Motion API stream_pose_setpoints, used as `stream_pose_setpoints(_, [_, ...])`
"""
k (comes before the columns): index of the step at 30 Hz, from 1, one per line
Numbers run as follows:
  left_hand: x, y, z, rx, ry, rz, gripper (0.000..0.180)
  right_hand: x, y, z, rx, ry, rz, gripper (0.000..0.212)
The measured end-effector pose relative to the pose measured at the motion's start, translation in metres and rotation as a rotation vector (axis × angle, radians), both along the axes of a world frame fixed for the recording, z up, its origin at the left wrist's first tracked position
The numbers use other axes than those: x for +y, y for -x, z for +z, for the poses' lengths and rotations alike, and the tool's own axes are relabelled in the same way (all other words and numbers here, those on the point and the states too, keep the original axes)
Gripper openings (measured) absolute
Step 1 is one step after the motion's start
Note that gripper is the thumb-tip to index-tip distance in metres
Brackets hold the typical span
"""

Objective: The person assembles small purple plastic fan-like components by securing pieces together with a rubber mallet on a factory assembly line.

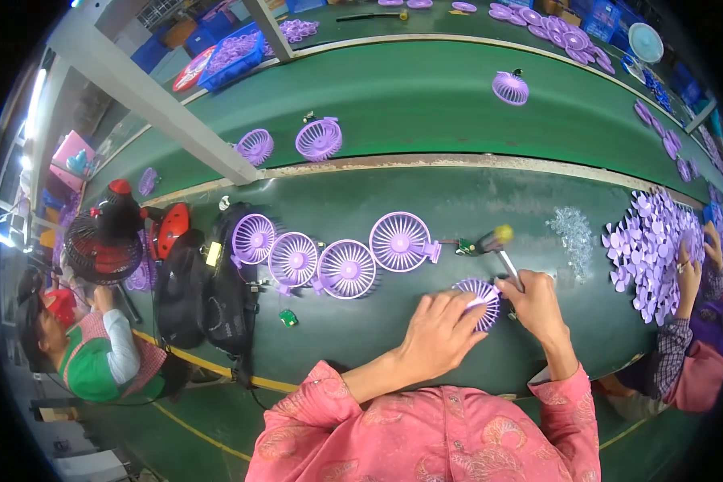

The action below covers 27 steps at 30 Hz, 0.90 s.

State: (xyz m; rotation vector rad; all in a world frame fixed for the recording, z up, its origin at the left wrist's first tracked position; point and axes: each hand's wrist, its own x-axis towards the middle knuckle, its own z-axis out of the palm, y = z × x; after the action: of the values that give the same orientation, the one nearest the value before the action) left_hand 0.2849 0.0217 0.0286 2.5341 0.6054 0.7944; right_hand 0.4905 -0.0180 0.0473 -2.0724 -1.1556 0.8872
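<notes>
My right hand [541,308] is closed around the metal handle of a small hammer [508,261]. The hammer's dark head with a yellow face is raised over the green worktable. Just left of that hand, my left hand [440,333] presses and steadies a purple fan cage [484,304], its fingers covering part of the ribs. Beyond my hands, several more purple fan cages lie in a row, the nearest large one [400,242] having a small green circuit board [464,246] on wires. Another green circuit board [287,318] lies loose to the left.
Small clear parts [572,233] are scattered right of my hands, beside a heap of purple pieces [655,249] where a co-worker's hand [688,277] reaches in. Black bags [226,297] and a black fan [104,241] stand left. A green conveyor belt [410,100] carries fan cages beyond a raised edge.
</notes>
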Motion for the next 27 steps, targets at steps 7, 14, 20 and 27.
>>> stream_pose_setpoints(7, [0.001,0.000,-0.009,0.010,-0.078,0.053,0.037,-0.015,-0.006,0.011,-0.113,-0.143,0.028,0.033])
stream_pose_setpoints(14, [0.002,-0.001,-0.014,-0.021,-0.103,0.054,0.039,-0.053,0.011,0.031,-0.163,-0.408,-0.107,0.026])
stream_pose_setpoints(20, [0.002,0.002,-0.007,0.038,-0.086,0.072,0.039,-0.066,-0.010,-0.011,-0.253,-0.194,-0.035,0.019])
stream_pose_setpoints(27, [0.004,0.009,0.007,0.021,-0.015,0.038,0.038,-0.061,-0.073,-0.020,-0.317,-0.225,-0.489,0.027])
